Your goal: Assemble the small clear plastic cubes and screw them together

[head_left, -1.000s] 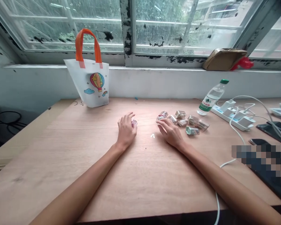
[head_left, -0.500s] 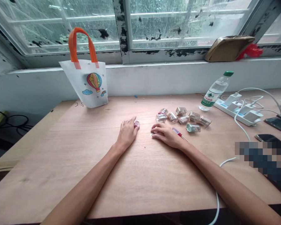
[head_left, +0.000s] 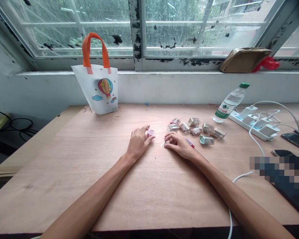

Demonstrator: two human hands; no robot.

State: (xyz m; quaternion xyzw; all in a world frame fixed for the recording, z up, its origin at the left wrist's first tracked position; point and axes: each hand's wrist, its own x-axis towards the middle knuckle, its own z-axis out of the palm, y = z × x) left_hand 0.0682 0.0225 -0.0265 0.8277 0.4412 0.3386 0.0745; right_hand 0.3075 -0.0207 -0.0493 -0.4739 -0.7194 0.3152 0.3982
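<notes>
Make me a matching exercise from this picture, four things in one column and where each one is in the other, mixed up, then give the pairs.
Things:
1. tote bag
2. water bottle
3. brown parcel
4. small clear piece

Places:
A. on the window sill, at the right
B. at the left hand's fingertips
C. on the table, leaning beside the power strip
D. at the table's back left, against the wall

Pairs: 1-D, 2-C, 3-A, 4-B
</notes>
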